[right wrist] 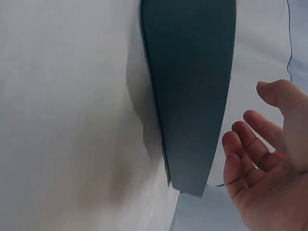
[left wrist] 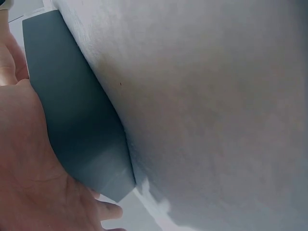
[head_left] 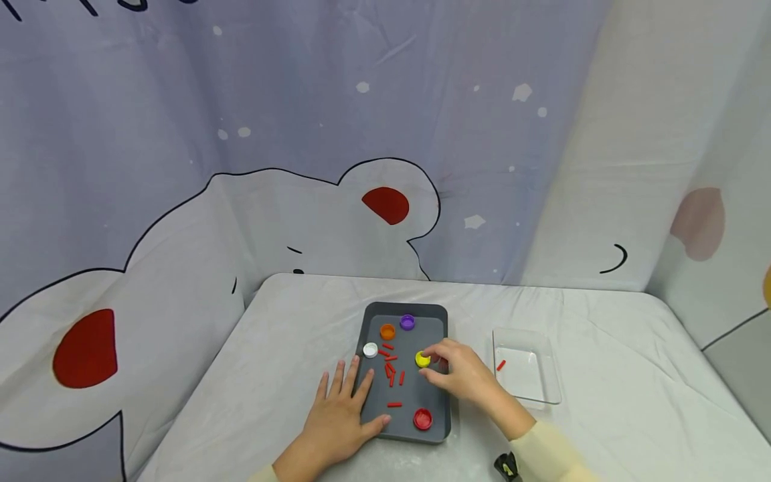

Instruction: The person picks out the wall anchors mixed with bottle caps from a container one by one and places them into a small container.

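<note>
A dark grey tray (head_left: 409, 435) lies on a white-covered table. My left hand (head_left: 338, 420) rests at its left edge, fingers spread and straight, thumb reaching over the near left part. Over the tray's right half is my right hand (head_left: 466, 375), its thumb and fingertips parted above a yellow ring-shaped cap (head_left: 423, 360). In the right wrist view, nothing shows between the loosely bent fingers (right wrist: 250, 144) and the thumb. Several short red sticks (head_left: 394, 404) lie scattered mid-tray. The tray wall (left wrist: 79, 106) hides its contents in both wrist views.
Also in the tray are orange (head_left: 387, 332), purple (head_left: 407, 323), white (head_left: 370, 350) and red (head_left: 423, 420) caps. A clear plastic box (head_left: 530, 375) stands to the right, holding one red stick (head_left: 501, 365). A patterned curtain (head_left: 313, 100) hangs behind the table.
</note>
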Demonstrator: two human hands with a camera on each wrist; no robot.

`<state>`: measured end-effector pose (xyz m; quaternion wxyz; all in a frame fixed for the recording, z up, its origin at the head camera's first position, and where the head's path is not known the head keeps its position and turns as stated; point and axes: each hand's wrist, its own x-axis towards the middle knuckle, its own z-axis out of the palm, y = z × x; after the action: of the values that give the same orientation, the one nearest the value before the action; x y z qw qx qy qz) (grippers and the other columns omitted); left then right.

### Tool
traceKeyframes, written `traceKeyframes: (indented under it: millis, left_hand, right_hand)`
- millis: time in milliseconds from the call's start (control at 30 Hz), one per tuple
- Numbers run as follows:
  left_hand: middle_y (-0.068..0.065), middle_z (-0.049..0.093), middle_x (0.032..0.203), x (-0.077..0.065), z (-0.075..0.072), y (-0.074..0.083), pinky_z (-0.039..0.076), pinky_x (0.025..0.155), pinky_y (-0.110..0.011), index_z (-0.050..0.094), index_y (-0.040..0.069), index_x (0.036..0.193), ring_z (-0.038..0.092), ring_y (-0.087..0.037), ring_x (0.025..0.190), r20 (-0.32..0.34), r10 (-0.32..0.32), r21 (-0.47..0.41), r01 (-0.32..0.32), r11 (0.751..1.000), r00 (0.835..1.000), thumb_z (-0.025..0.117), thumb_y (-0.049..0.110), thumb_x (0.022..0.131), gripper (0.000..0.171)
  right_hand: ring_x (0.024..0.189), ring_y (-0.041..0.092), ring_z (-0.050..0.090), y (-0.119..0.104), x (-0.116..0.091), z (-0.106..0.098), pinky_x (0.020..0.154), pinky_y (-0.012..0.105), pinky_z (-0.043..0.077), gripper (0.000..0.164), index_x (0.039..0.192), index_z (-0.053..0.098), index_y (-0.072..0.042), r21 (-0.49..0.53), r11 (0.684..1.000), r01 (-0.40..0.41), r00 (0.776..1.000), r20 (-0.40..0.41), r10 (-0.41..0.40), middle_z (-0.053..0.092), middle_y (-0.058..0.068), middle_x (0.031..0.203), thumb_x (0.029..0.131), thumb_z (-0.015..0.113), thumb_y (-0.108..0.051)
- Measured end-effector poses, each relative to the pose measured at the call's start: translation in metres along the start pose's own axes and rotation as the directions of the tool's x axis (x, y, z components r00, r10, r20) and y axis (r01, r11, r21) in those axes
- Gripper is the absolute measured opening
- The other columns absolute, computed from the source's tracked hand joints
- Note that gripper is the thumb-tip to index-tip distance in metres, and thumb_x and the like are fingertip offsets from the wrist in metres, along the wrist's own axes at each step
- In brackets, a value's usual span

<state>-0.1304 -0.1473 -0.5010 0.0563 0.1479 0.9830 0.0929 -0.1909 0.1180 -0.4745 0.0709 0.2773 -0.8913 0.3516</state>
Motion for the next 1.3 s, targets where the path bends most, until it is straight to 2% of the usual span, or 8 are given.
traceKeyframes:
  millis: [167,433,667,933,1133,1300]
  left_hand:
    - [-0.017,0.016,0.168,0.001,0.002,-0.002,0.012,0.118,-0.067,0.037,0.015,0.158,0.013,-0.045,0.153,-0.013,0.012,-0.011,-0.012,1.0,1.0,0.045,0.077,0.092,0.091]
    - [-0.019,0.016,0.168,0.0,0.001,-0.003,0.015,0.117,-0.067,0.038,0.011,0.158,0.014,-0.045,0.153,-0.021,0.02,-0.048,-0.021,0.999,1.0,0.048,0.075,0.092,0.093]
    - [-0.02,0.016,0.167,-0.002,0.002,-0.003,0.016,0.116,-0.067,0.039,0.012,0.157,0.014,-0.046,0.153,-0.014,0.027,-0.038,-0.028,0.999,1.0,0.046,0.076,0.092,0.092]
    - [-0.02,0.015,0.168,-0.001,0.004,-0.005,0.015,0.117,-0.067,0.039,0.013,0.157,0.013,-0.045,0.153,-0.019,0.033,-0.036,-0.033,0.999,0.999,0.045,0.076,0.092,0.091]
    - [-0.02,0.015,0.167,-0.001,0.004,-0.005,0.015,0.117,-0.067,0.04,0.012,0.157,0.013,-0.045,0.153,-0.03,0.044,-0.036,-0.045,0.998,0.999,0.046,0.075,0.093,0.09]
    - [-0.02,0.015,0.168,0.0,0.004,-0.004,0.015,0.117,-0.067,0.039,0.012,0.157,0.013,-0.045,0.153,-0.037,0.049,-0.035,-0.05,0.998,0.998,0.047,0.074,0.093,0.089]
  right_hand:
    - [0.083,0.02,0.063,-0.003,0.004,0.01,0.072,0.027,0.051,0.025,0.107,0.075,-0.007,0.001,1.0,-0.001,0.999,0.052,0.001,0.068,0.004,0.095,0.087,0.08,-0.022]
    - [0.082,0.015,0.062,-0.008,0.009,0.026,0.073,0.03,0.052,0.024,0.105,0.075,-0.008,-0.046,0.999,0.001,0.993,0.116,0.005,0.066,0.0,0.09,0.086,0.08,-0.021]
    - [0.08,0.012,0.06,-0.011,0.011,0.037,0.074,0.033,0.052,0.029,0.107,0.075,-0.009,-0.14,0.99,-0.004,0.986,0.167,0.028,0.066,-0.001,0.09,0.085,0.082,-0.026]
    - [0.073,0.011,0.056,-0.012,0.014,0.044,0.069,0.033,0.051,0.03,0.104,0.077,-0.012,-0.244,0.97,-0.007,0.989,0.141,0.042,0.063,-0.002,0.085,0.081,0.085,-0.03]
    - [0.068,0.013,0.055,-0.016,0.014,0.048,0.066,0.034,0.048,0.033,0.101,0.078,-0.014,-0.35,0.937,-0.016,0.991,0.117,0.061,0.057,-0.006,0.079,0.079,0.085,-0.037]
    - [0.069,0.015,0.058,-0.018,0.014,0.051,0.068,0.036,0.048,0.035,0.102,0.078,-0.015,-0.396,0.917,-0.038,0.992,0.093,0.082,0.06,-0.005,0.081,0.077,0.087,-0.04]
